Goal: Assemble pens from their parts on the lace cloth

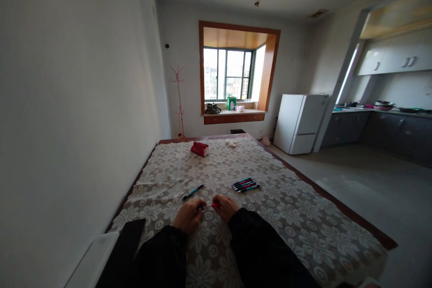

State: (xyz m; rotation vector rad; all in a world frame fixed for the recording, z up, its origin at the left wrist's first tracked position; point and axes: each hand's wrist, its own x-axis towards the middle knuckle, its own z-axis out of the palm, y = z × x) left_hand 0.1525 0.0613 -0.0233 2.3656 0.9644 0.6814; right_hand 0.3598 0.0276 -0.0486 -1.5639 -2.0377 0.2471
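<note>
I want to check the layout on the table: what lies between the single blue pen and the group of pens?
Nothing: in the head view, only bare floral tablecloth lies between the single blue pen and the group of pens.

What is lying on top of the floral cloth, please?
On the cloth: a lone pen, a pen cluster, a red box, both hands. The surface beneath is covered.

pens in cluster [245,184]: about 5 | lone blue pen [193,191]: 1 | red pouch [200,148]: 1 | hands: 2
</note>
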